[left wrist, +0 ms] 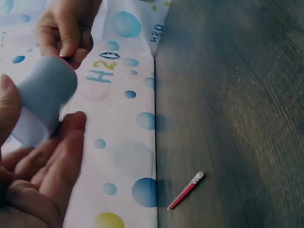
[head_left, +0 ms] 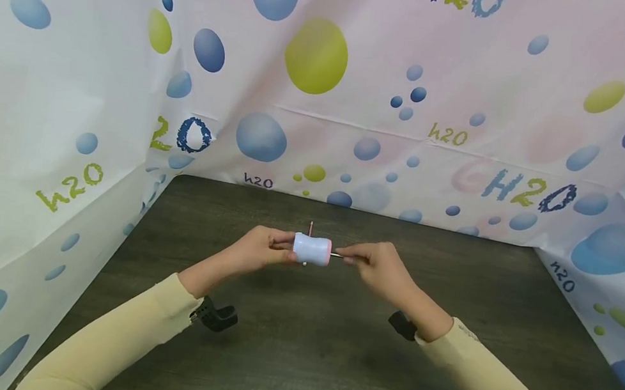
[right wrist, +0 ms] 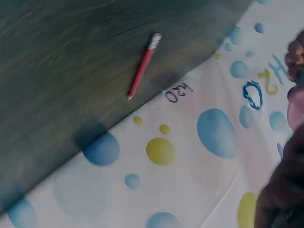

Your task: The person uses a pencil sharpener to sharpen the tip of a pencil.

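Dark table [head_left: 300, 354], left grip [head_left: 258, 249] clamped on blue cylinder [head_left: 311, 249], inside hidden, right grip [head_left: 382, 267] pinching rod [head_left: 336, 255]

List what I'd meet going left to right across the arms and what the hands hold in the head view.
Cream left sleeve → left hand → pale blue cylinder with a pink end → thin metal rod → right hand → cream right sleeve.
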Demonstrator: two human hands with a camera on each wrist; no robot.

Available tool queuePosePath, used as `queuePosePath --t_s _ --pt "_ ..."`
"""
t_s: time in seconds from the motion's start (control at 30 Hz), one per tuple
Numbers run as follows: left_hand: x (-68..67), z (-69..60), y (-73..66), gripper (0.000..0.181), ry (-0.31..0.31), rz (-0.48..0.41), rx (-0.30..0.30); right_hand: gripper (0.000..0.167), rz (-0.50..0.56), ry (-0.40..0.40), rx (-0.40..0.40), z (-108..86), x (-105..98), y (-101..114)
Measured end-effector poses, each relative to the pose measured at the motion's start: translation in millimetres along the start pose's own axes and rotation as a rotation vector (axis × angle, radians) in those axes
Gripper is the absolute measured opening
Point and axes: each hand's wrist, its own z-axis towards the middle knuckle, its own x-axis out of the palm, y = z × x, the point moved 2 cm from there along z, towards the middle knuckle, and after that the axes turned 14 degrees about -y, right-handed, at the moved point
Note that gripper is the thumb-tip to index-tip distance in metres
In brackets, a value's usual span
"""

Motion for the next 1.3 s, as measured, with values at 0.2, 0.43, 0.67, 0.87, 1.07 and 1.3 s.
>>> queuePosePath --t_s 0.2,0.43,0.67,0.87,1.07,1.3 --pt "-3.1 -3.5 -9.1 0.060 -0.051 0.257 0.307 0.028 0.321 0.325 0.418 11.2 -7.8 -14.5" --pt "-8.1 -0.3 -13.8 0.064 -0.028 0.148 0.323 0.032 0.199 0.255 0.270 10.7 -10.1 -14.1" --pt "-14.5 4.4 -8.7 0.085 0.006 -0.202 -0.035 0.029 -0.074 -0.102 -0.218 1.0 -11.1 -1.4" --pt "-8.3 3.3 -5.5 0.091 0.076 -0.222 -0.194 0.050 -0.244 -0.329 -0.549 -7.6 -4.2 0.5" --pt "-3.0 6.3 -3.3 0.055 0.045 -0.159 -0.117 0.050 -0.240 -0.270 -0.432 -12.2 1.7 -0.1" --pt "-3.3 3.9 -1.8 0.056 -0.017 0.038 0.105 0.028 0.131 0.172 0.109 0.3 -4.3 -11.2"
